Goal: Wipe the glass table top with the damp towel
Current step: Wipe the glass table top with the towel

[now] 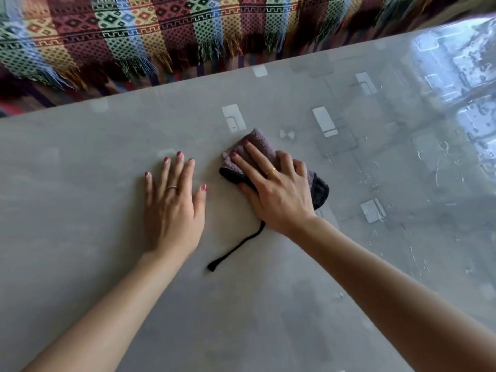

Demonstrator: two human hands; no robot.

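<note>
Towel, bunched and purple-grey with a dark cord trailing near, is pressed onto the middle of the glass worktop by the right hand, whose fingers are mostly stretched over it. The left hand is laid flat just beside it, fingers apart, holding nothing. Streaks and droplets are seen at the right; even pressure and overlapping strokes toward them would probably serve best, with the cord kept from dragging.
</note>
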